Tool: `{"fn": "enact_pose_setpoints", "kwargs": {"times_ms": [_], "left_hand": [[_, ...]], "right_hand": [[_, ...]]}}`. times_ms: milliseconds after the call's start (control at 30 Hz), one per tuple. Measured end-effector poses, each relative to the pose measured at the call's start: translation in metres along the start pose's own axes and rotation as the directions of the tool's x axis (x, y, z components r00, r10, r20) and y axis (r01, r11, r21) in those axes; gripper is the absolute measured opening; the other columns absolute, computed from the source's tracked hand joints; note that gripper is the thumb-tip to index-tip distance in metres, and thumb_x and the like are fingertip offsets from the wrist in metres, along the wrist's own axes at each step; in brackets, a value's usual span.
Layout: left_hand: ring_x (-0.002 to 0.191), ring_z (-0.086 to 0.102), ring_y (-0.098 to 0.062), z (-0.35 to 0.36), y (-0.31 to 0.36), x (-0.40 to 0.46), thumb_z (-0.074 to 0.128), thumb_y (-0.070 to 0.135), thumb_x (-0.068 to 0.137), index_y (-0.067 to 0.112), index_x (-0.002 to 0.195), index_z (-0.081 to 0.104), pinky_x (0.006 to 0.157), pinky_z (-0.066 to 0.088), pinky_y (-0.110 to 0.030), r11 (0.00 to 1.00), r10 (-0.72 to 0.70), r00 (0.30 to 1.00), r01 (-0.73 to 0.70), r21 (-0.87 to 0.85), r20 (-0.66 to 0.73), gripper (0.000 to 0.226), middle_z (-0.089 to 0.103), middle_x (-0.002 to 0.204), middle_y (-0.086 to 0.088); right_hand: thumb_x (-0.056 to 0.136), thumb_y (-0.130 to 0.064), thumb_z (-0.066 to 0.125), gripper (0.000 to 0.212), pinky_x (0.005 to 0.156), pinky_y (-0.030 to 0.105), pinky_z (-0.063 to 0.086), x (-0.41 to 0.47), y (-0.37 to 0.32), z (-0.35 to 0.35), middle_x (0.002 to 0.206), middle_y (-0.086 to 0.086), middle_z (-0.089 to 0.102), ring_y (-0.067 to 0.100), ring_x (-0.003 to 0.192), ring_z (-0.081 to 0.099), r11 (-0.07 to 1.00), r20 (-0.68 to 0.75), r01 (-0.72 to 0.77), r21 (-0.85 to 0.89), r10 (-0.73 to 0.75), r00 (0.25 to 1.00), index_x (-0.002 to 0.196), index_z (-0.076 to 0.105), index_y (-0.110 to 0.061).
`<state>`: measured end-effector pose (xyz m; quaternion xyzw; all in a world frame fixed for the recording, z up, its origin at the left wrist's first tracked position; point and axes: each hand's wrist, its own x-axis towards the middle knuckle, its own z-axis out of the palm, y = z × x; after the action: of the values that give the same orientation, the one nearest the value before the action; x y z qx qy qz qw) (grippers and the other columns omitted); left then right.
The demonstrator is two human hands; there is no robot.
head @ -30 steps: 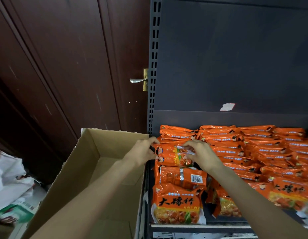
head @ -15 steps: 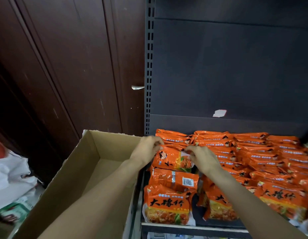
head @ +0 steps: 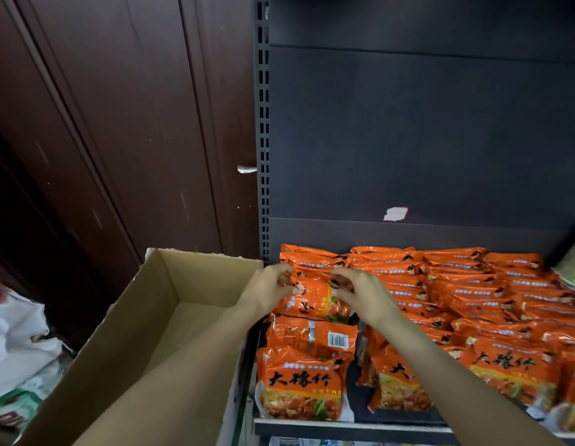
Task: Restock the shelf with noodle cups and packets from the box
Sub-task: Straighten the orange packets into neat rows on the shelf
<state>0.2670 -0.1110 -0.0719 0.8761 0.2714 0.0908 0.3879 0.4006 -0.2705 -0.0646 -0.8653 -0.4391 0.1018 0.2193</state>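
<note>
We see an orange noodle packet tilted at the left end of the shelf, leaning back against the rows of like packets behind it. The left hand pinches its upper left corner with curled fingers, and the right hand pinches its upper right corner the same way, so both hands hold this one packet between them. Just in front of the held packet lies another packet turned back side up, showing a barcode, and in front of that one, at the shelf's front edge, stands a packet with large black characters on its face. To the right of the held packet the shelf is filled with rows of orange packets standing close together, running to the far right, where a greenish pack shows at the frame edge, too blurred for us to identify. Behind the packets rises the dark back panel of the shelf, with a small white sticker on it. Left of the held packet, just beside the shelf's slotted upright, sits the open cardboard box; what we can see of its floor is bare. Beyond the box stands a dark wooden door with a metal handle, and left of the box lie white plastic bags.
</note>
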Motion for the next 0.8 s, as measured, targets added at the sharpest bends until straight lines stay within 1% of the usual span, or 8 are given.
{"fn": "enact_pose_setpoints", "kwargs": {"times_ms": [100, 200, 333, 433, 500, 633, 733, 800], "left_hand": [[0.093, 0.062, -0.02, 0.003, 0.003, 0.0, 0.074, 0.029, 0.079, 0.019, 0.102, 0.061, 0.083, 0.053, -0.036, 0.999, 0.037, 0.999, -0.037, -0.01, -0.023, 0.029, 0.063, 0.097, 0.002], [0.091, 0.061, -0.017, 0.003, 0.009, 0.0, 0.075, 0.03, 0.078, 0.021, 0.1, 0.064, 0.083, 0.052, -0.036, 0.996, 0.084, 0.995, -0.083, 0.027, -0.057, 0.026, 0.063, 0.094, 0.005], [0.092, 0.062, -0.012, -0.002, 0.01, 0.003, 0.075, 0.029, 0.078, 0.026, 0.1, 0.067, 0.086, 0.051, -0.035, 0.992, 0.122, 0.991, -0.12, 0.025, -0.052, 0.024, 0.067, 0.098, 0.007], [0.101, 0.054, -0.007, -0.005, 0.0, 0.002, 0.075, 0.024, 0.079, 0.026, 0.118, 0.061, 0.094, 0.047, -0.031, 0.996, 0.089, 0.994, -0.087, -0.035, 0.063, 0.042, 0.06, 0.113, 0.01], [0.107, 0.049, -0.008, -0.007, -0.011, -0.001, 0.073, 0.022, 0.08, 0.023, 0.125, 0.056, 0.095, 0.043, -0.03, 0.999, 0.037, 0.986, -0.031, -0.035, 0.161, 0.049, 0.052, 0.114, 0.011], [0.103, 0.059, -0.017, -0.004, -0.026, -0.002, 0.074, 0.023, 0.08, 0.019, 0.112, 0.063, 0.09, 0.048, -0.028, 0.997, 0.021, 0.977, -0.006, -0.073, 0.212, 0.034, 0.06, 0.105, 0.004], [0.095, 0.059, -0.014, -0.01, -0.022, 0.0, 0.071, 0.027, 0.082, 0.02, 0.108, 0.064, 0.083, 0.048, -0.026, 1.0, 0.027, 0.992, -0.026, -0.011, 0.121, 0.028, 0.062, 0.101, 0.005], [0.099, 0.059, -0.014, -0.017, -0.019, 0.003, 0.07, 0.031, 0.082, 0.023, 0.111, 0.064, 0.088, 0.05, -0.032, 0.998, 0.031, 0.996, -0.035, 0.054, 0.078, 0.03, 0.063, 0.109, 0.004]], "right_hand": [[0.085, -0.029, 0.067, 0.051, 0.093, 0.035, 0.049, 0.003, -0.01, 0.0, 0.124, -0.002, 0.059, 0.015, 0.111, 0.057, 0.99, -0.011, 0.058, 0.127, -0.057, 0.998, 0.132, 0.05, -0.034], [0.084, -0.031, 0.068, 0.038, 0.092, 0.035, 0.049, 0.01, -0.017, 0.006, 0.121, -0.004, 0.063, 0.016, 0.111, 0.058, 0.995, -0.087, 0.087, 0.042, -0.083, 0.993, 0.121, 0.06, -0.029], [0.085, -0.027, 0.068, 0.014, 0.072, 0.024, 0.044, 0.007, -0.016, 0.009, 0.092, -0.008, 0.069, 0.01, 0.084, 0.062, 0.997, -0.174, 0.047, 0.058, -0.036, 0.984, 0.098, 0.068, -0.021], [0.086, -0.021, 0.066, 0.003, 0.067, 0.026, 0.046, 0.001, -0.01, 0.005, 0.078, -0.012, 0.063, 0.008, 0.072, 0.059, 0.987, -0.168, 0.007, 0.162, 0.021, 0.986, 0.087, 0.067, -0.018], [0.087, -0.019, 0.065, 0.007, 0.064, 0.026, 0.047, -0.002, -0.009, 0.001, 0.071, -0.011, 0.06, 0.007, 0.065, 0.058, 0.982, -0.143, -0.005, 0.19, 0.033, 0.989, 0.08, 0.063, -0.019], [0.088, -0.02, 0.063, 0.019, 0.055, 0.025, 0.042, -0.004, -0.015, 0.003, 0.06, -0.005, 0.055, 0.008, 0.05, 0.048, 0.984, -0.158, 0.011, 0.177, 0.017, 0.987, 0.071, 0.055, -0.02], [0.089, -0.017, 0.063, 0.02, 0.057, 0.034, 0.048, -0.006, -0.016, 0.008, 0.059, 0.0, 0.054, 0.013, 0.05, 0.049, 0.978, -0.163, -0.019, 0.209, 0.054, 0.985, 0.072, 0.052, -0.014], [0.087, -0.011, 0.063, 0.008, 0.071, 0.039, 0.055, -0.005, -0.014, 0.006, 0.075, 0.007, 0.063, 0.019, 0.067, 0.062, 0.97, -0.094, -0.063, 0.233, 0.087, 0.992, 0.084, 0.056, -0.009]]}}
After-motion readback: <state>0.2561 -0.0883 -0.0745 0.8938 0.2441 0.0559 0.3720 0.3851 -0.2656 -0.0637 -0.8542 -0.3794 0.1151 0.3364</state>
